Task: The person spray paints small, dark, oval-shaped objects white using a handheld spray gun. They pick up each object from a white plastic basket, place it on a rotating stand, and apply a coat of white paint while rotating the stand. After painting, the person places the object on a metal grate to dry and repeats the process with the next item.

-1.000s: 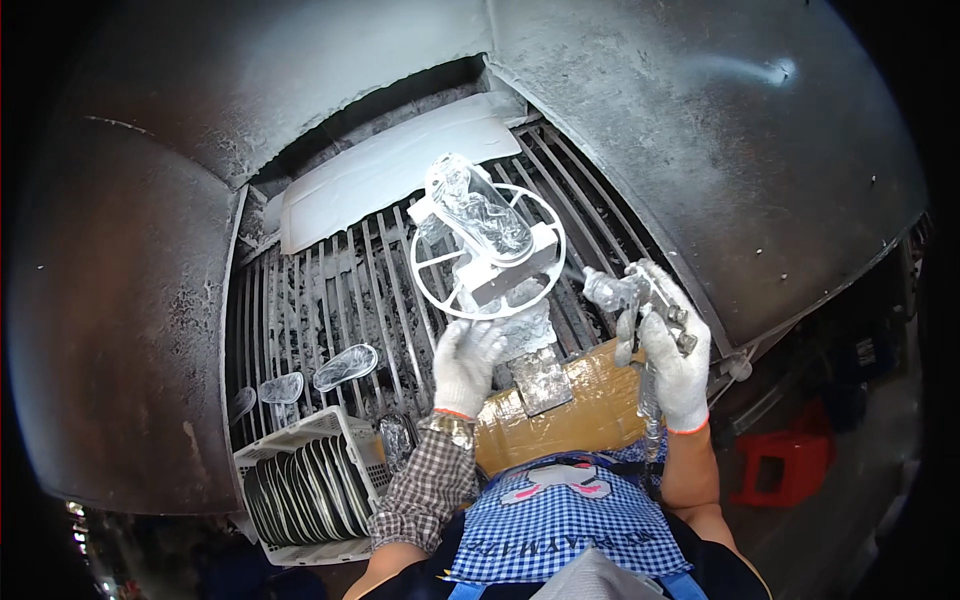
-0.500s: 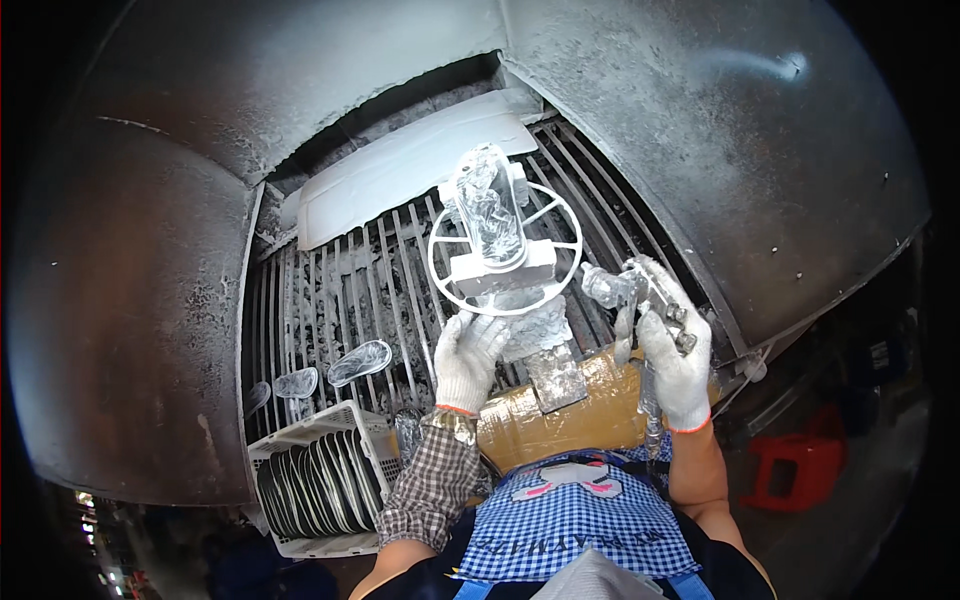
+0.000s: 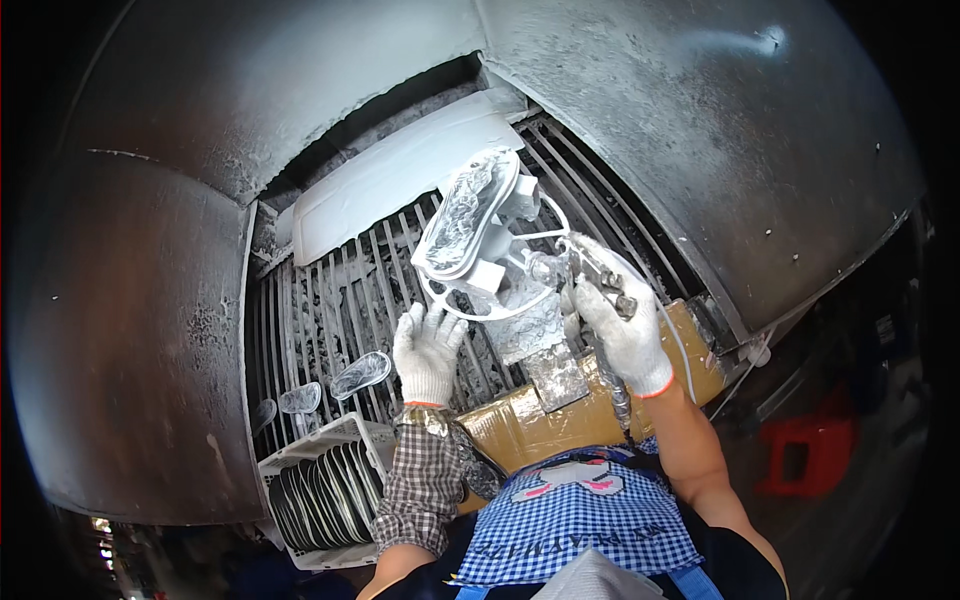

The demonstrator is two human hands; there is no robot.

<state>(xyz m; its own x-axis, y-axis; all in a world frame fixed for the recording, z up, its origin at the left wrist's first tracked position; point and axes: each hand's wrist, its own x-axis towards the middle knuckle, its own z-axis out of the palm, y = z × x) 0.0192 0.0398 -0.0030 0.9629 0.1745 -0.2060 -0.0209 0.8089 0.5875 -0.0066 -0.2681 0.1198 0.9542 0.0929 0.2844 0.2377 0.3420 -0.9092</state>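
"What's changed?"
"Our spoked wheel point(image 3: 540, 236) turned: the film-covered sole point(image 3: 468, 215), toward the grate's point(image 3: 345, 300) right edge, sits flank-on to the now-nearer spray gun point(image 3: 548, 266) our right hand point(image 3: 632, 335) grips."
"Our left hand point(image 3: 428, 350)?"
"Open, by the rim."

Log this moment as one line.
left hand: open, near white wheel | right hand: gripping spray gun | above wheel: sole-shaped piece, tilted | lower left: white crate holding dark flat pieces

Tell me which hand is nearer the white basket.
Left. The left hand is beyond the white basket and to its right; the right hand, holding the spray gun, is much farther right.
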